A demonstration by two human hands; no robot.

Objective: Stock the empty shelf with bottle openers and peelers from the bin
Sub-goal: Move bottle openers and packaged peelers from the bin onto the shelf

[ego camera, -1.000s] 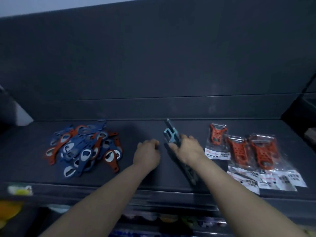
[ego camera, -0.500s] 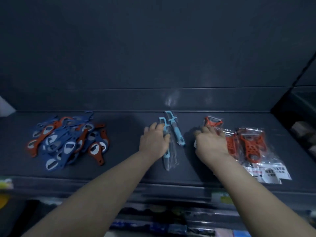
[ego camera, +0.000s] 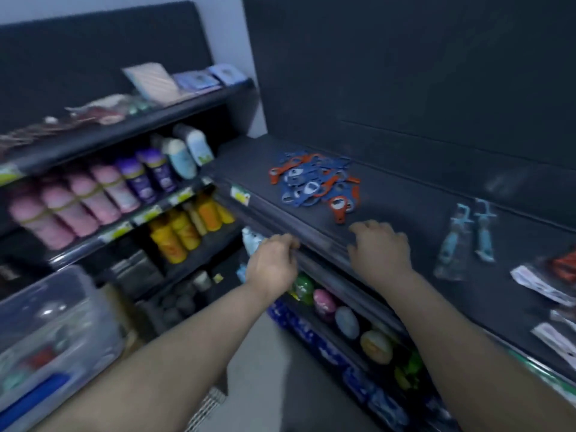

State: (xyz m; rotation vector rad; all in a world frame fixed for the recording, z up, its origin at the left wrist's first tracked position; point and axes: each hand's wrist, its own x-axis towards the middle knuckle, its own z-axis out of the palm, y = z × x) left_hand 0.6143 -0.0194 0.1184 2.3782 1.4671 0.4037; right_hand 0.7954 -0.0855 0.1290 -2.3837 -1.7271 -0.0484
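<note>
A heap of blue and orange bottle openers (ego camera: 316, 185) lies on the dark shelf (ego camera: 405, 194). To its right lie two light blue peelers in clear sleeves (ego camera: 467, 235), and orange packaged peelers (ego camera: 558, 275) reach the right border. My left hand (ego camera: 272, 263) hovers at the shelf's front lip, fingers curled, holding nothing that I can see. My right hand (ego camera: 378, 247) rests palm down on the shelf near its front edge, just below the opener heap, fingers loosely spread and empty. A clear plastic bin (ego camera: 53, 332) stands at the lower left.
Left of the dark shelf stand shelves of pink, purple and white bottles (ego camera: 103, 188) and orange bottles (ego camera: 187, 226). Round coloured items (ego camera: 346, 319) fill the shelf below my hands. Flat packets (ego camera: 184, 79) lie on the top left shelf. The view is blurred.
The view has swung left and down, bringing the side shelves and bin into sight. Both hands have left the blue and orange peelers and drawn back to the shelf's front edge.
</note>
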